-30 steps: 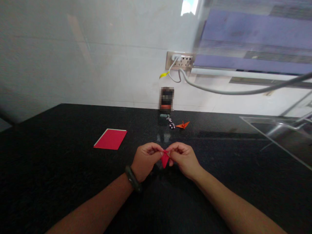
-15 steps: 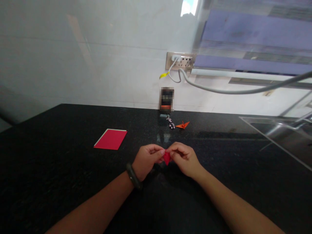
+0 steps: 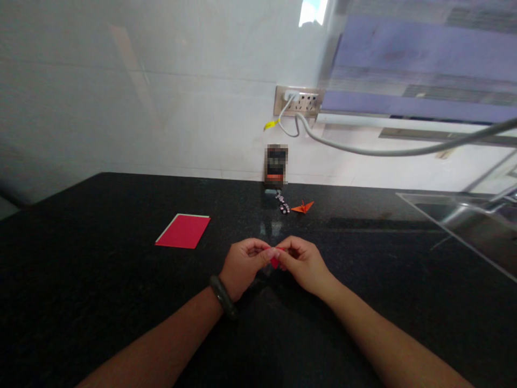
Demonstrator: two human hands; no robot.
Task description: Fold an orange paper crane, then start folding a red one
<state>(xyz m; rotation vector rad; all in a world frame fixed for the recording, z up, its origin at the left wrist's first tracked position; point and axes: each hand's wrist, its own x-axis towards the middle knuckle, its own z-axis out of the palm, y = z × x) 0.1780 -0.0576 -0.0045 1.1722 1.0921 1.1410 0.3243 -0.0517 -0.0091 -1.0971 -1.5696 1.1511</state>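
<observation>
- Head view: a small red folded paper (image 3: 275,264) was held in both hands, nearer the wearer than the orange paper crane (image 3: 304,208) and slightly to its left.
- Grip: the left hand (image 3: 244,265) pinched the paper's left side and the right hand (image 3: 305,264) its right, thumbs nearly meeting; a narrow red tip showed below, the rest being hidden.
- Technique (judgement): so small a fold was best worked by fingertips alone, one hand steadying the layers while the other matched the edges; light pressure first, then a firm thumb along the crease, limited slipping and tearing.
- Paper stock: a red square (image 3: 183,231) with a pale edge lay flat on the dark countertop (image 3: 121,302), well left of the crane.
- Containers: a sink (image 3: 420,214) lay well right of the crane; its contents could not be made out. Behind the crane, to its left, stood a pixelated dark object (image 3: 276,164); whether it was a container was unclear.
</observation>
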